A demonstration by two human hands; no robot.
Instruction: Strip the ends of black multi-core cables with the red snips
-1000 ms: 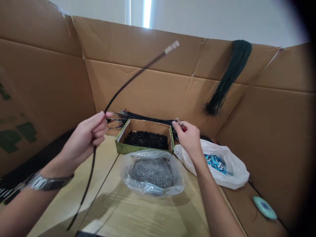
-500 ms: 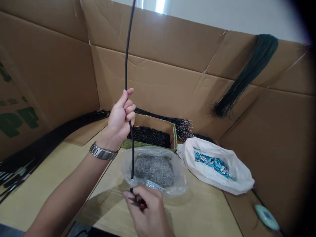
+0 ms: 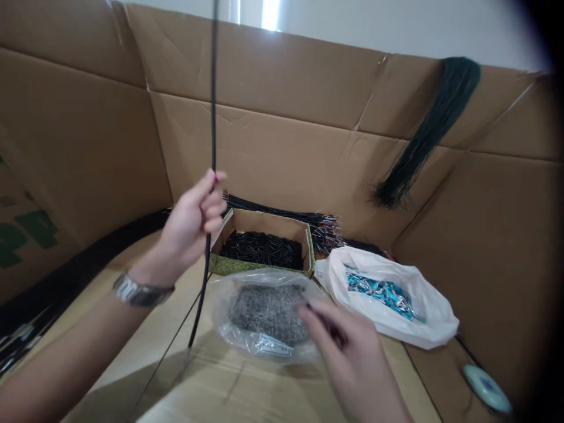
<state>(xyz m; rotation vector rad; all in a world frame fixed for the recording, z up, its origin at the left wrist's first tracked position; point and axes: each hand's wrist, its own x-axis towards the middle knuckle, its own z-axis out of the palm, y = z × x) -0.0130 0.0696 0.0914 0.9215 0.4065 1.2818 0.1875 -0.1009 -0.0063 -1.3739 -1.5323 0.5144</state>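
Gripping the cable (image 3: 214, 117) in the left hand (image 3: 194, 216) at nine o'clock, slanting down towards seven; clutching a dark, blurred thing (image 3: 333, 331) in the right hand (image 3: 352, 346) at five. Seemingly steadying cable, probably needing firm left grip next.

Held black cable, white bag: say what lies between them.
Between them, the head view shows the green-sided box, the black bundle behind it and, nearer the camera, the clear bag, partly overlapped by the right hand.

Cardboard walls (image 3: 282, 141), pale wall (image 3: 352, 29) behind, bright light strip (image 3: 270, 14)
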